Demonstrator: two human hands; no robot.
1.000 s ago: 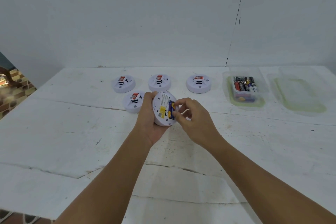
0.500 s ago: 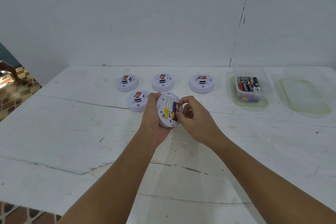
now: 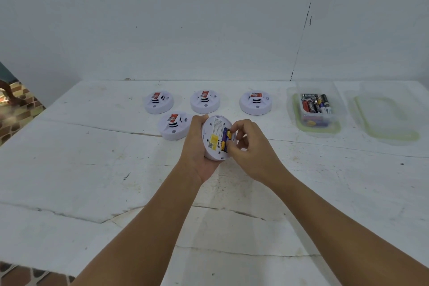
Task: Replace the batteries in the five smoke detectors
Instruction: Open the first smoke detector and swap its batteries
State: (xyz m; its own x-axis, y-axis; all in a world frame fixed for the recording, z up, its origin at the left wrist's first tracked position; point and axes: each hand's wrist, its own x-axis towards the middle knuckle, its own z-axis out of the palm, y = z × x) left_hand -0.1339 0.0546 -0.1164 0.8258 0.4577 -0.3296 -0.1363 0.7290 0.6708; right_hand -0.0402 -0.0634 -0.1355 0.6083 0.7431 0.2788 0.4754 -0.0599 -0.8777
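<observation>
- The white table [image 3: 97, 169] carries everything; its paint is cracked.
- At the far right lies a clear lid [image 3: 385, 118], and beside it a clear container [image 3: 293, 109] with spare batteries [image 3: 316, 105].
- Four smoke detectors [image 3: 174, 126] rest face up near the back.
- My left hand [image 3: 197, 158] grips the fifth detector [image 3: 214, 139], back side toward me, above the table.
- My right hand [image 3: 253, 153] pinches the blue-yellow batteries [image 3: 226, 138] in its compartment.
</observation>
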